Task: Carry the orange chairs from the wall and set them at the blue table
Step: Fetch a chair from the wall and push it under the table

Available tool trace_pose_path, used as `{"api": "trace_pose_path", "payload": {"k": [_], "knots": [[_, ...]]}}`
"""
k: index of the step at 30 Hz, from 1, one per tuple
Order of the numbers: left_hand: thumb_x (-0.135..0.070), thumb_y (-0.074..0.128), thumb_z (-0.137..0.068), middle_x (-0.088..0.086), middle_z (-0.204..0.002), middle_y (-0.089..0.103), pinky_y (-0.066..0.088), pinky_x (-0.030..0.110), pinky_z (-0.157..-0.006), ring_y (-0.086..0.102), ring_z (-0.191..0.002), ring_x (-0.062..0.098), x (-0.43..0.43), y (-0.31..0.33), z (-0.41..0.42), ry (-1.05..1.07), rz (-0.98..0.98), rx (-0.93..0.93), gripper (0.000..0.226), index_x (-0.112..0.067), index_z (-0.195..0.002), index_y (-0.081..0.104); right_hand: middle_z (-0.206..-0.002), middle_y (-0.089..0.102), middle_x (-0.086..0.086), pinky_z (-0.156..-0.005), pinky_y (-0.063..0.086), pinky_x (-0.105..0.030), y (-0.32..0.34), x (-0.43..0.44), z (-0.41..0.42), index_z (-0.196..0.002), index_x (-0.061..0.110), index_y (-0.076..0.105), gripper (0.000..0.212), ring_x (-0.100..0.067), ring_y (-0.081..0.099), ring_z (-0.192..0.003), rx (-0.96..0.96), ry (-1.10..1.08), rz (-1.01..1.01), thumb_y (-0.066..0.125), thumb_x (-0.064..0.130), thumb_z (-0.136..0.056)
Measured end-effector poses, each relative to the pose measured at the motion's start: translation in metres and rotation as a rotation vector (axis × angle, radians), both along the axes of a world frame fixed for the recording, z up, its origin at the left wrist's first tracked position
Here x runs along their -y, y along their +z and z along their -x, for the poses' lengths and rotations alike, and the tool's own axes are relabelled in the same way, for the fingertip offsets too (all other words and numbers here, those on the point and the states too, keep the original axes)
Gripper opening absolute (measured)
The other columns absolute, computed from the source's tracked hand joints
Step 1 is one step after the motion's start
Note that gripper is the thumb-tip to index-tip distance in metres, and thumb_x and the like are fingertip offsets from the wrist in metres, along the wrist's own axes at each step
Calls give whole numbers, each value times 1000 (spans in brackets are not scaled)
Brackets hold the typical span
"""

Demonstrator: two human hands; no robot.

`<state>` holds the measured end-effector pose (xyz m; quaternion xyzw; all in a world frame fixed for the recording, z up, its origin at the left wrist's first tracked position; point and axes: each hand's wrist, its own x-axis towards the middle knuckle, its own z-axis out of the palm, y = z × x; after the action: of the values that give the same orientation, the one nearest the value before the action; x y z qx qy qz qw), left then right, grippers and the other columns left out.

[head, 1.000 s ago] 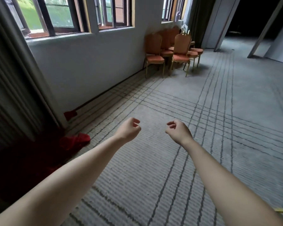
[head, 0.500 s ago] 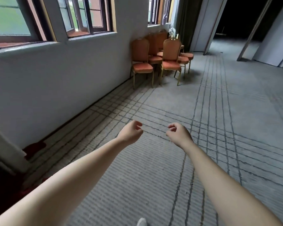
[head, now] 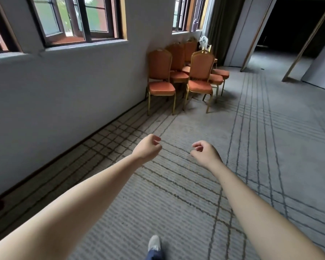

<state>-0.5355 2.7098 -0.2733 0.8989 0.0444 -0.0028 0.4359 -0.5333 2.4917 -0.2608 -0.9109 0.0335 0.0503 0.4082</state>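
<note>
Several orange chairs with gold metal frames stand clustered against the white wall under the windows, ahead of me. The nearest two are a chair by the wall (head: 160, 72) and one to its right (head: 201, 72); more stand behind them (head: 178, 59). My left hand (head: 147, 147) and my right hand (head: 205, 153) are stretched out in front of me over the carpet, fingers loosely curled, holding nothing. Both hands are well short of the chairs. No blue table is in view.
A white wall (head: 64, 94) with windows runs along the left. Grey lined carpet (head: 261, 147) covers the floor. A dark doorway (head: 293, 25) and leaning panels are at the back right. A white bag (head: 204, 41) sits behind the chairs. My shoe (head: 154, 243) shows below.
I have walked forward along the wall; the chairs are nearer and larger. The red cloth and curtain at the left have dropped out of view. Both hands stay curled and held out.
</note>
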Motion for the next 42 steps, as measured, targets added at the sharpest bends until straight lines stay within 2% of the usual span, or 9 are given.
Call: {"api": "trace_pose_path", "payload": {"k": [5, 11, 17, 21, 26, 33, 38, 42], "knots": [[-16, 54, -83, 3, -113, 66, 47, 28, -93, 60, -108, 18, 21, 8, -175, -6, -4, 4, 36, -13, -118, 61, -100, 59, -1, -83, 45, -30, 4, 23, -163, -106, 20, 59, 25, -20, 58, -91, -19, -11, 4, 65, 20, -82], [-18, 53, -83, 2, -111, 66, 48, 28, -91, 60, -106, 18, 63, 6, -342, -62, -24, -48, 37, -15, -119, 60, -102, 59, -1, -80, 41, -26, 0, 64, -333, -109, 19, 61, 25, -19, 58, -94, -34, -62, 9, 65, 20, -84], [-19, 54, -85, -1, -116, 65, 46, 27, -93, 59, -109, 16, 84, -7, -531, 9, -43, -59, 36, -18, -119, 61, -104, 60, -2, -79, 44, -28, -10, 87, -539, -107, 20, 59, 25, -20, 58, -91, -16, -16, -23, 65, 21, -83], [-21, 52, -86, -2, -119, 65, 47, 27, -94, 60, -110, 15, 110, -2, -662, 64, -30, -51, 35, -18, -120, 60, -106, 59, 2, -69, 40, -27, 2, 103, -682, -111, 23, 57, 26, -16, 58, -86, -22, 48, -10, 62, 23, -86], [-18, 49, -82, -4, -112, 66, 49, 30, -94, 61, -105, 14, 129, 5, -790, 100, -2, -52, 40, -19, -121, 59, -107, 60, 2, -78, 40, -27, 12, 103, -832, -110, 23, 58, 26, -19, 58, -97, -13, 114, 15, 63, 21, -85], [-17, 52, -83, -6, -107, 64, 47, 32, -96, 60, -107, 15, 108, -14, -1003, 168, 31, -73, 40, -17, -123, 57, -107, 60, 3, -78, 40, -27, 0, 78, -1047, -111, 22, 60, 25, -17, 57, -97, -6, 215, 40, 63, 20, -85], [-18, 53, -86, 1, -120, 63, 45, 33, -98, 57, -114, 18, 95, -14, -1178, 149, 3, -41, 37, -16, -123, 58, -104, 60, 4, -87, 48, -34, 0, 71, -1208, -103, 26, 58, 21, -18, 59, -99, 30, 188, 11, 64, 19, -84], [-18, 53, -86, 1, -119, 62, 46, 33, -98, 57, -113, 18, 106, -15, -1290, 117, 1, -51, 37, -15, -122, 58, -107, 61, 5, -85, 47, -31, -3, 89, -1311, -110, 24, 61, 26, -14, 58, -97, 12, 138, 30, 63, 17, -85]]}}
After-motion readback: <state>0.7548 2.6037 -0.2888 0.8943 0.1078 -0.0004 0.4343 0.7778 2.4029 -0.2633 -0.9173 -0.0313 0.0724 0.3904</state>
